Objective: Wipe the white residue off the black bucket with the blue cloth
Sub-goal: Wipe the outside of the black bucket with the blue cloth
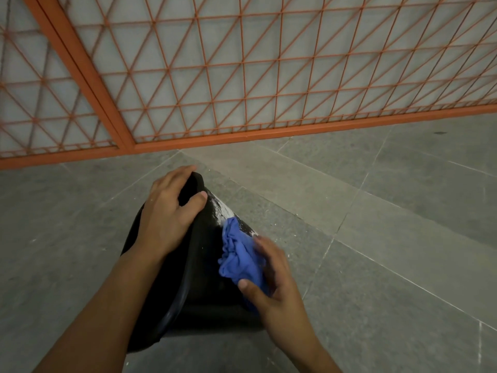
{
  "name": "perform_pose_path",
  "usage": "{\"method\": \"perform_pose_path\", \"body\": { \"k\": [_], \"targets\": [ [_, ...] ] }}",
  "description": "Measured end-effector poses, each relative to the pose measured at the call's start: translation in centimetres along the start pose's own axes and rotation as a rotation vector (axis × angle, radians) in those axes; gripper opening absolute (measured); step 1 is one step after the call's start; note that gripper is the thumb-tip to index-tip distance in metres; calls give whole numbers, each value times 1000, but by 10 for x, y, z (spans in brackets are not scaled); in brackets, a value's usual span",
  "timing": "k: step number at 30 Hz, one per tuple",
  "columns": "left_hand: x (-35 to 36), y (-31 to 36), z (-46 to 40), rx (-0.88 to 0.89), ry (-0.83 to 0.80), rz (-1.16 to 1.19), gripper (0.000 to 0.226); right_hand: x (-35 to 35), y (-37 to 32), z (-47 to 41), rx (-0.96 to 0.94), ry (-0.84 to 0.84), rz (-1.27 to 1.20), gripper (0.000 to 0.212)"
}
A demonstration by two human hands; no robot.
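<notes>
The person's left hand [169,208] curls over the upper rim of the black bucket [199,267], which lies tilted on the grey tiled floor [390,238]. To its right, white residue [224,211] streaks the bucket's side. The right hand [269,278] clutches the bunched blue cloth [239,254] against that side. If the left grip slackens, rubbing could roll the bucket. No readable writing shows.

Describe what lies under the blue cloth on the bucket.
The blue cloth lies on the black bucket wall; white residue shows just beyond it. Any residue beneath the cloth and the right hand is hidden.
</notes>
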State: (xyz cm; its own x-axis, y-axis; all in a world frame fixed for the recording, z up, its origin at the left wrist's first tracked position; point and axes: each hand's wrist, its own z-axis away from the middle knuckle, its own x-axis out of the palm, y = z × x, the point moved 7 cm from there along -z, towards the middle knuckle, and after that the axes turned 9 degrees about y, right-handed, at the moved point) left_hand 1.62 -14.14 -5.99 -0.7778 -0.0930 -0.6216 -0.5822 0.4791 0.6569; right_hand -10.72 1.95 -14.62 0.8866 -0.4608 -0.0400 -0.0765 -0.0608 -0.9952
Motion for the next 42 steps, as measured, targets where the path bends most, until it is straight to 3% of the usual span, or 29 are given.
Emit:
{"method": "perform_pose_path", "body": {
  "k": [4,10,15,18,22,25,27,30,34,37,40,42],
  "targets": [
    [2,3,0,-4,-4,1,77,-2,-12,-10,-164,4,291,43],
    [1,4,1,1,-1,-11,78,-39,-36,-27,-312,99,395,37],
    [0,2,0,-4,-4,-8,77,-58,-56,-30,-531,173,919,51],
    [0,4,0,-1,-5,-13,77,-39,-74,-28,-624,225,1096,39],
    [2,3,-2,6,-1,-17,76,3,-77,-12,-643,110,793,40],
    [-1,-3,-1,-10,7,5,75,4,-63,-8,-279,67,210,30],
    [-1,-1,0,-1,11,-5,75,-4,-57,-12,-154,177,-13,15],
    [1,6,1,10,7,-19,76,-7,-39,-19,6,311,-80,32],
    [1,6,0,6,7,-7,77,12,-17,-14,273,233,-73,59],
    [6,16,2,43,-18,-17,77,18,-33,-7,166,261,-30,60],
    [10,22,3,64,-40,-29,78,18,-44,-10,42,264,-22,36],
    [9,19,2,50,-27,-25,78,9,-34,-18,10,284,38,48]
  ]
}}
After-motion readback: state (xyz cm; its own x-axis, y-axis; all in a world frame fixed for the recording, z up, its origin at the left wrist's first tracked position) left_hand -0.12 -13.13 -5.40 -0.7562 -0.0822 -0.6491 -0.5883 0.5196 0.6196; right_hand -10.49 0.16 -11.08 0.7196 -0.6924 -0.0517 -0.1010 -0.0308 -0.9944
